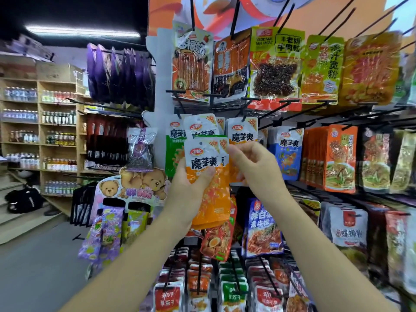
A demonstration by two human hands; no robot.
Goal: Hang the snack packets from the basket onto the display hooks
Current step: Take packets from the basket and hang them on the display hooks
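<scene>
My left hand (188, 188) grips a small stack of orange-and-white snack packets (208, 176) from below, thumb across the front one. My right hand (254, 167) pinches the top right corner of that stack. The packets are held up in front of the display rack, just below a row of matching white-topped packets: green (173, 140), another orange one (242, 131) and blue (289, 149). The front packet's hang hole (201, 143) is visible and free of any hook. Black display hooks (265, 113) stick out above that row. No basket is in view.
The rack (337, 113) is crowded with hanging packets above, right and below. A bear-printed cardboard stand (132, 185) stands at the left. Wooden shelves with bottles (56, 136) line the far left wall, with grey floor (40, 266) in front.
</scene>
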